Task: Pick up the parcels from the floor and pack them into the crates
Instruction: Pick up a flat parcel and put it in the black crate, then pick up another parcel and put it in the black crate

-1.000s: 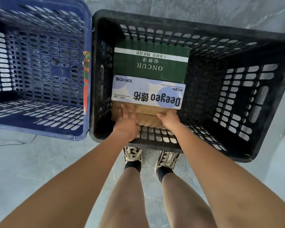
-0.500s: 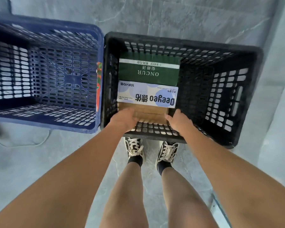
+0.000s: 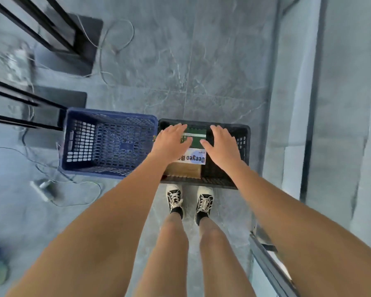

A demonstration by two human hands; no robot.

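Holding three parcels, black crate [image 3: 243, 133] beside bare blue crate [image 3: 107, 142].

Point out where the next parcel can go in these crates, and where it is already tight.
The blue crate holds nothing: its whole floor is free. In the black crate, a bare strip runs between the parcels and its right wall. Its left side is crowded: green box, Deegeo box and brown box lie in a row.
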